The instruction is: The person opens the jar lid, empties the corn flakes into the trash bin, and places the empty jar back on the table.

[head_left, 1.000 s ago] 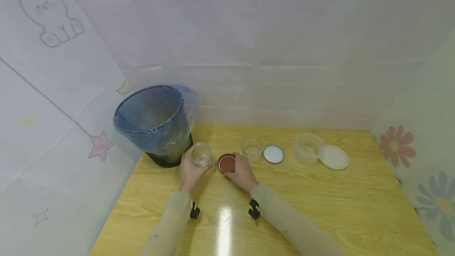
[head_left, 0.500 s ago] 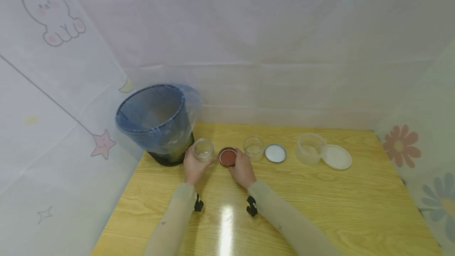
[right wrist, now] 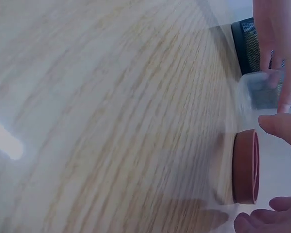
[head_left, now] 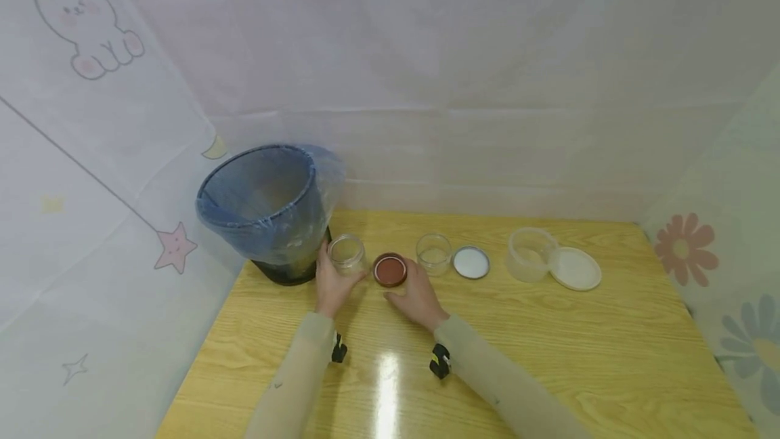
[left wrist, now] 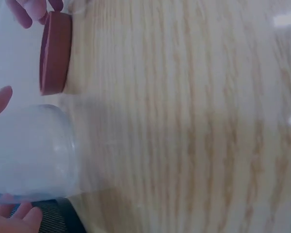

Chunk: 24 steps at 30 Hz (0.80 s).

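In the head view a clear jar (head_left: 347,254) stands on the table beside the bin. My left hand (head_left: 333,288) is spread around it; in the left wrist view the thumb (left wrist: 0,102) and fingers (left wrist: 22,218) stand slightly off its wall. A brown-red jar lid (head_left: 390,270) lies on the table just right of the jar, inside facing up. My right hand (head_left: 419,298) is beside this lid. Its thumb (right wrist: 276,125) and curved fingers (right wrist: 262,221) are apart from the lid in the right wrist view, with nothing held between them.
A bin (head_left: 292,242) with a blue bag liner stands at the left. Right of my hands are a second clear jar (head_left: 434,256), a white-lined lid (head_left: 471,263), a translucent tub (head_left: 529,256) and its pale lid (head_left: 576,269), all on the wooden table (head_left: 548,344).
The jar and the red lid have moved slightly away from me and now rest on the table. My right hand has let go of the lid, and my left hand has loosened around the jar.
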Available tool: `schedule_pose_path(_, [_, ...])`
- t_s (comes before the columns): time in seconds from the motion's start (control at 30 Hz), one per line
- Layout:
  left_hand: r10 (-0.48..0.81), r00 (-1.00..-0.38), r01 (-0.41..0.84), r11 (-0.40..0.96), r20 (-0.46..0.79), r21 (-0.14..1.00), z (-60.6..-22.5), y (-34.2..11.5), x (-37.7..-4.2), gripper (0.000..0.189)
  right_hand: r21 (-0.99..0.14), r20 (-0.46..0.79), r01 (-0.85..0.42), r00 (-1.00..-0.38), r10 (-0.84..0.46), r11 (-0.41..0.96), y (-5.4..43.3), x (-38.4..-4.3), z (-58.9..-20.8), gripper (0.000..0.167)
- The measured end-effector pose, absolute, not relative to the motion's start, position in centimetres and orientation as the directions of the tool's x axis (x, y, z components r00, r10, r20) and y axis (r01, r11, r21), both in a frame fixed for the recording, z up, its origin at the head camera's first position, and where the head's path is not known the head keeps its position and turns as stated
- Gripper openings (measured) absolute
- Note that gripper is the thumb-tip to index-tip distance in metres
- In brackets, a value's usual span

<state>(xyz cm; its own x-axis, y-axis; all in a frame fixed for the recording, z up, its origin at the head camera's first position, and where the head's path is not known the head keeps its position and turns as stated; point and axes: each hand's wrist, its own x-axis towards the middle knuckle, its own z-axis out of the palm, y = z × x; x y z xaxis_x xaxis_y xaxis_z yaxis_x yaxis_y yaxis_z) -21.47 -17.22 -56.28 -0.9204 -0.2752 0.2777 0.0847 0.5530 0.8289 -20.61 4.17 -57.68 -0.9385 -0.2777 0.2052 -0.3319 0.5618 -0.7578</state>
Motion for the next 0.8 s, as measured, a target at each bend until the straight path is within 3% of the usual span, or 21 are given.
schedule_pose_path(0.2, [-0.219, -0.855, 0.223, 0.663, 0.47, 0.714, -54.9, -16.8, -21.2, 0.1, -0.755, 0.157, -0.294, -0.949, -0.273, 0.586, 4.9, -19.7, -56.5, 0.09])
schedule_pose_path(0.37, [-0.122, -0.797, 0.358, 0.693, 0.591, 0.626, -52.5, -15.6, -20.6, 0.086, -0.818, 0.128, -0.246, -0.959, -0.253, 0.519, 5.6, -18.8, -54.7, 0.091])
schedule_pose_path(0.47, [-0.049, -0.762, 0.444, 0.686, 0.646, 0.576, -50.8, -14.5, -20.4, 0.082, -0.843, 0.157, -0.266, -0.953, -0.26, 0.467, 6.3, -18.5, -53.2, 0.087])
schedule_pose_path(0.6, [0.06, -0.734, 0.505, 0.715, 0.676, 0.484, -48.3, -13.3, -20.5, 0.068, -0.837, 0.238, -0.337, -0.934, -0.267, 0.432, 8.3, -18.2, -50.9, 0.068])
schedule_pose_path(0.7, [0.158, -0.719, 0.536, 0.746, 0.676, 0.396, -46.5, -12.6, -20.5, 0.062, -0.793, 0.317, -0.401, -0.915, -0.251, 0.459, 10.7, -18.1, -49.4, 0.056])
schedule_pose_path(0.8, [0.243, -0.717, 0.555, 0.766, 0.654, 0.324, -44.8, -12.1, -20.4, 0.065, -0.728, 0.376, -0.443, -0.896, -0.235, 0.523, 13.4, -18.3, -48.0, 0.055])
